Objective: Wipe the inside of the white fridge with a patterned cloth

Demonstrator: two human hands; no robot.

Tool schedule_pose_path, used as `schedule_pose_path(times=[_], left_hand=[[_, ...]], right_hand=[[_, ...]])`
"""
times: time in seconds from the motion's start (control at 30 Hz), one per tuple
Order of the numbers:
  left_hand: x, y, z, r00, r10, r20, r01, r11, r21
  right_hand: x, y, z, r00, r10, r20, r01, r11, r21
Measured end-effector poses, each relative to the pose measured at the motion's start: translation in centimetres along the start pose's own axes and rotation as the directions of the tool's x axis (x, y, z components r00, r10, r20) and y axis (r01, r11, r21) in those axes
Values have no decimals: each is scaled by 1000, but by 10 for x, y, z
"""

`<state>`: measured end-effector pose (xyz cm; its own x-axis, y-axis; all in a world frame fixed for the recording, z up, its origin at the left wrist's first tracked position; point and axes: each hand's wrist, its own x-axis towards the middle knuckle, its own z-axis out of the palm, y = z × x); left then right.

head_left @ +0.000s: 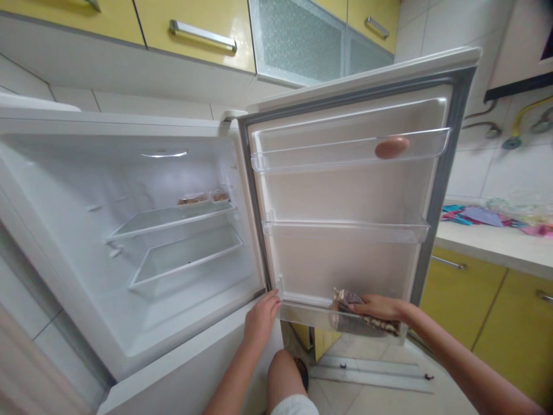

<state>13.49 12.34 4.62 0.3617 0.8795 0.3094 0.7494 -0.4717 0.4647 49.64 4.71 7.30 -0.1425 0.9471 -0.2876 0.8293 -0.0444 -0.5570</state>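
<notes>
An open refrigerator stands before me, its door swung out to the right. In the lowest clear door shelf lies a brown-and-cream patterned cloth bundle, partly seen through the plastic. My right hand is closed on the top of this bundle, its exact kind unclear. Beside the hinge, my left hand rests with fingers extended at the left end of that shelf; its fingertips appear to touch the edge. A brown egg sits in the top door shelf.
Small wrapped packs lie on the upper glass shelf inside. Yellow cabinets hang overhead. At right, a counter holds colourful items. White strips lie on the tiled floor below the door, near my knee.
</notes>
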Motion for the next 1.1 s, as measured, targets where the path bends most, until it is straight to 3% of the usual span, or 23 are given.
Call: schedule_pose_path(times=[0.1, 0.33, 0.5, 0.6, 0.77, 1.1], left_hand=[[0, -1, 1, 1000, -6, -2, 6, 1000, -6], [2, 2, 2, 1000, 4, 17, -5, 1000, 14], [2, 3, 1, 999, -17, 27, 16, 1000, 22], [1, 5, -1, 998, -42, 40, 40, 998, 53], [0, 7, -3, 999, -16, 42, 12, 997, 77], [1, 8, -4, 998, -25, 62, 19, 995, 94]], right_hand=[[30, -23, 4, 996, 0, 91, -5, 999, 51], [116, -98, 49, 995, -97, 34, 94, 992, 88], [143, -125, 61, 989, -143, 23, 143, 990, 20], [137, -119, 53, 984, -175, 40, 177, 983, -43], [109, -88, 32, 981, -171, 92, 185, 967, -174], [45, 1, -20, 976, 3, 219, 76, 933, -351]])
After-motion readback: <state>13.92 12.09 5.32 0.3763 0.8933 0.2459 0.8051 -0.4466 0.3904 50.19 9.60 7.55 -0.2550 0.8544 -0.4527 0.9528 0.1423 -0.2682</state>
